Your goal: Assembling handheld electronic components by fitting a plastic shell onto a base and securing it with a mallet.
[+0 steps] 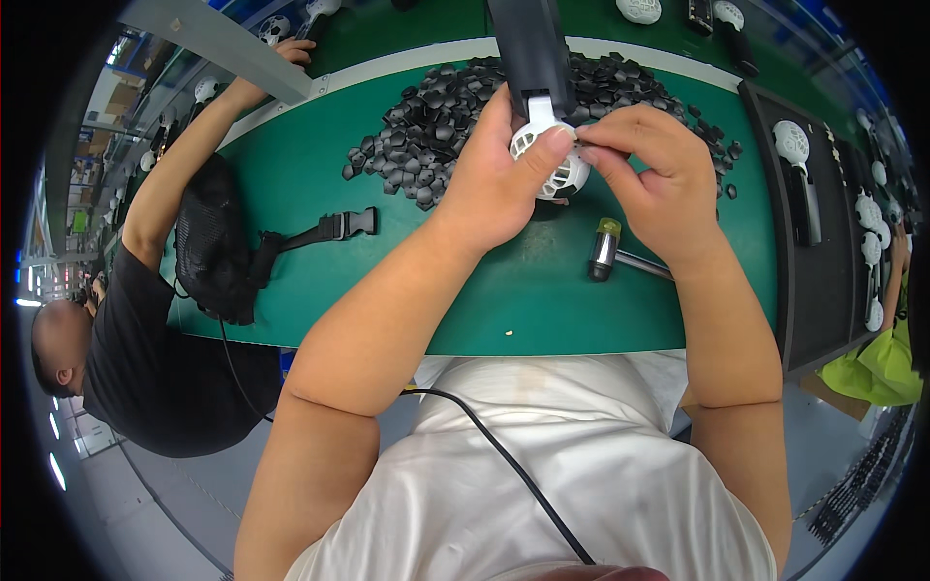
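Observation:
My left hand (pixel 489 189) is closed around a round white lattice head (pixel 565 181) with dark patches, patterned like a football. This head joins a dark handle (pixel 531 48) that points away from me, so the whole looks like a handheld fan. At the head's right side my right hand (pixel 668 184) pinches thumb and forefinger together against it. Whatever sits between those fingertips is too small to make out. Behind both hands spreads a heap of small black angular caps (pixel 417 145). Just nearer than my right hand lies a small mallet (pixel 603 250) with a yellowish face and metal shaft.
A black mesh pouch (pixel 208 237) with a buckled strap (pixel 339 227) lies left on the green table (pixel 465 310). To the right, a dark tray (pixel 828 300) holds similar white-headed devices (pixel 792 145). A co-worker's arm (pixel 184 174) reaches past a grey post (pixel 223 44) at the left.

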Available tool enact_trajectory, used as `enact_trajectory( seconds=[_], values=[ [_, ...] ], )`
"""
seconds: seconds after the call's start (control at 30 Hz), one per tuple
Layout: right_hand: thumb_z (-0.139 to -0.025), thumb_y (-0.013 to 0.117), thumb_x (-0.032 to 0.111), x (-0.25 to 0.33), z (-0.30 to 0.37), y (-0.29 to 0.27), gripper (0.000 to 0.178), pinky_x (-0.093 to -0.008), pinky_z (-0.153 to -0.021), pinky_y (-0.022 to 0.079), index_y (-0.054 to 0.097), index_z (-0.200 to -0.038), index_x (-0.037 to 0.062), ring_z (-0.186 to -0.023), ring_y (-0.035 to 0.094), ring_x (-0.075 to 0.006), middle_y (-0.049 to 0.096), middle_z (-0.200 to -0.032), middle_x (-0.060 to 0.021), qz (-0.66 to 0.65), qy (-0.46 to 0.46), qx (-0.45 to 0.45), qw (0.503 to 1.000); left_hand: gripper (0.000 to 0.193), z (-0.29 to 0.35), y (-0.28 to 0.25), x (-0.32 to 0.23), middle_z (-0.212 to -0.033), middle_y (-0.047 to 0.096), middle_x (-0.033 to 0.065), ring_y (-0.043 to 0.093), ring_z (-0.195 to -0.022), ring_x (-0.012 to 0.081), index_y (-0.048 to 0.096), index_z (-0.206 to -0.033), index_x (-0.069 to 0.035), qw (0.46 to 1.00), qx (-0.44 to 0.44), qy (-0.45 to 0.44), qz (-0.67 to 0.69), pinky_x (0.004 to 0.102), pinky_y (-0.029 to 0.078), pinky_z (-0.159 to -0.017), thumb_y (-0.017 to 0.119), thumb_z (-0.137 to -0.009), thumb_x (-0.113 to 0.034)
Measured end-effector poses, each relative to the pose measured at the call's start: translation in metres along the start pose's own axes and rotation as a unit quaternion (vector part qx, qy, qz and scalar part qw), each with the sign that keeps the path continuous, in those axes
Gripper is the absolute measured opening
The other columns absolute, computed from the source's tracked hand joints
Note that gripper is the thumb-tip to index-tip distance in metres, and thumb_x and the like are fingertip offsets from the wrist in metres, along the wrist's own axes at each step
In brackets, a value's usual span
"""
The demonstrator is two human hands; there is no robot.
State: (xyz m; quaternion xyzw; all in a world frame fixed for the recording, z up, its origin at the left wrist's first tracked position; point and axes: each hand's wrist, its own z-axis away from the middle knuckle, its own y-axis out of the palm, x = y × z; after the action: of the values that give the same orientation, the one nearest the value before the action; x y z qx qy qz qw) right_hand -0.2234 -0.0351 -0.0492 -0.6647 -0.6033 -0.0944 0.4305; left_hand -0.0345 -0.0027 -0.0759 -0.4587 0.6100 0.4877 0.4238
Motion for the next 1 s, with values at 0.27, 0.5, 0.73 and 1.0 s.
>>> enact_trajectory(
  seconds=[0.27, 0.5, 0.73, 1.0],
  values=[
    [-0.072, 0.078, -0.011, 0.004, 0.002, 0.003, 0.026, -0.0307, -0.071, 0.052, 0.076, -0.094, 0.0022, -0.081, 0.063, -0.0216, 0.073, -0.098, -0.0078, 0.033, -0.088, -0.031, 0.995, 0.068, 0.001, 0.000, 0.002, -0.111, 0.064, 0.0115, 0.062, -0.091, 0.0165, 0.045, -0.141, -0.003, 0.999, 0.026, 0.021, 0.008, 0.0272, 0.052, -0.080, 0.083, -0.092, -0.032],
    [-0.072, 0.077, -0.011, 0.003, -0.001, -0.001, 0.024, -0.0318, -0.071, 0.052, 0.073, -0.090, 0.0036, -0.082, 0.062, -0.0229, 0.072, -0.098, -0.0079, 0.077, -0.212, -0.064, 0.972, 0.068, 0.001, -0.002, 0.003, -0.111, 0.064, 0.0121, 0.063, -0.091, 0.0179, 0.044, -0.143, -0.003, 0.999, 0.036, 0.036, 0.013, 0.0270, 0.052, -0.080, 0.079, -0.095, -0.035],
    [-0.076, 0.075, -0.009, -0.001, -0.001, -0.004, 0.019, -0.0305, -0.071, 0.050, 0.072, -0.091, 0.0029, -0.081, 0.060, -0.0211, 0.071, -0.097, -0.0074, 0.071, -0.228, -0.049, 0.970, 0.053, 0.000, -0.001, -0.002, -0.115, 0.064, 0.0135, 0.065, -0.092, 0.0205, 0.045, -0.143, -0.003, 0.996, 0.015, 0.001, 0.084, 0.0298, 0.057, -0.071, 0.065, -0.100, -0.027],
    [-0.088, 0.071, -0.003, 0.013, 0.000, -0.005, 0.008, -0.0258, -0.071, 0.044, 0.072, -0.095, 0.0010, -0.079, 0.055, -0.0153, 0.070, -0.096, -0.0051, -0.118, 0.129, 0.040, 0.984, 0.049, -0.001, -0.003, 0.001, -0.117, 0.064, 0.0142, 0.063, -0.093, 0.0201, 0.045, -0.144, -0.003, 0.999, -0.015, 0.035, 0.010, 0.0303, 0.056, -0.075, 0.058, -0.098, -0.014]
  ],
)
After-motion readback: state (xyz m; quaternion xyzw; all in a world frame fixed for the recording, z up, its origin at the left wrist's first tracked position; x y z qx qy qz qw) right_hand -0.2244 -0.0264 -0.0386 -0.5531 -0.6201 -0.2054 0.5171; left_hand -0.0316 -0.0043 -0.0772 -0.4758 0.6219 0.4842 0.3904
